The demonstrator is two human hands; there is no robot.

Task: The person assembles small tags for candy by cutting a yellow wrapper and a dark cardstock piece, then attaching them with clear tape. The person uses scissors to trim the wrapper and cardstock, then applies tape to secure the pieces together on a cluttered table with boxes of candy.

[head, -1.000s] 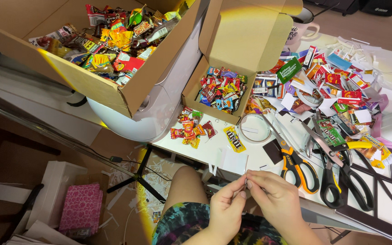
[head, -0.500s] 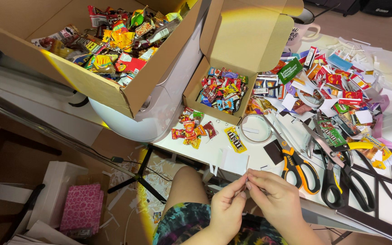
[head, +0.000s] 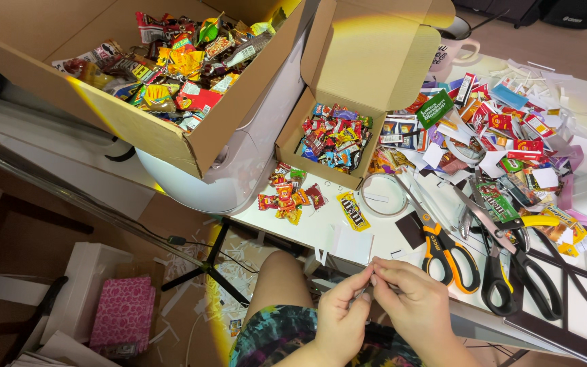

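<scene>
Your left hand (head: 341,319) and right hand (head: 412,306) are pinching one tiny scrap (head: 368,284) between fingertips at the table (head: 321,231) edge, over your lap. Orange scissors (head: 443,241), candy wrappers (head: 290,197) and small candy box (head: 334,136) crowd just beyond.

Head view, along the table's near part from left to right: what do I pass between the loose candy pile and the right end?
Loose candy pile → yellow candy packet → roll of clear tape → orange-handled scissors → black-handled scissors.
</scene>
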